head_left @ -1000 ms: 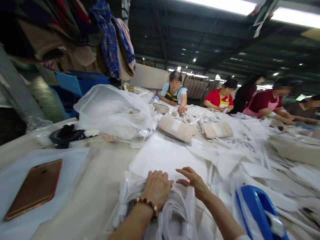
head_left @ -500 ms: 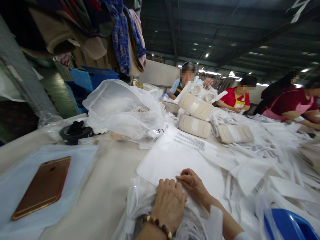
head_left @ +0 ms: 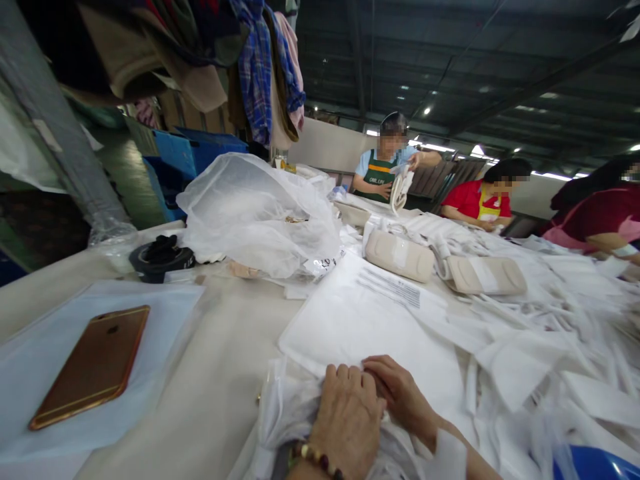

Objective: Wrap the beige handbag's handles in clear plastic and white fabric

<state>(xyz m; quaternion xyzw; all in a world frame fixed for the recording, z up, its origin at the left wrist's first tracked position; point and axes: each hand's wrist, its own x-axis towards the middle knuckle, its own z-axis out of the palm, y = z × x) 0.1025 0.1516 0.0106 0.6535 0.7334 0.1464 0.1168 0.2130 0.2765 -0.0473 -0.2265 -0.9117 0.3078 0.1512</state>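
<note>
Mid-grab here: left hand (head_left: 347, 417) and right hand (head_left: 403, 400) both clenched on the crumpled clear plastic bag (head_left: 290, 417) at the near tabletop (head_left: 220, 373) edge, just below the flat white sheet (head_left: 365, 320); looks like needing a firmer pinch on one layer next.

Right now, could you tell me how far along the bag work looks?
Done: one flat white bag lies smoothed ahead of the hands. In hand: left hand and right hand press together on a bunched plastic bundle. Left: loose white strips and beige padded pieces cover the table.
</note>
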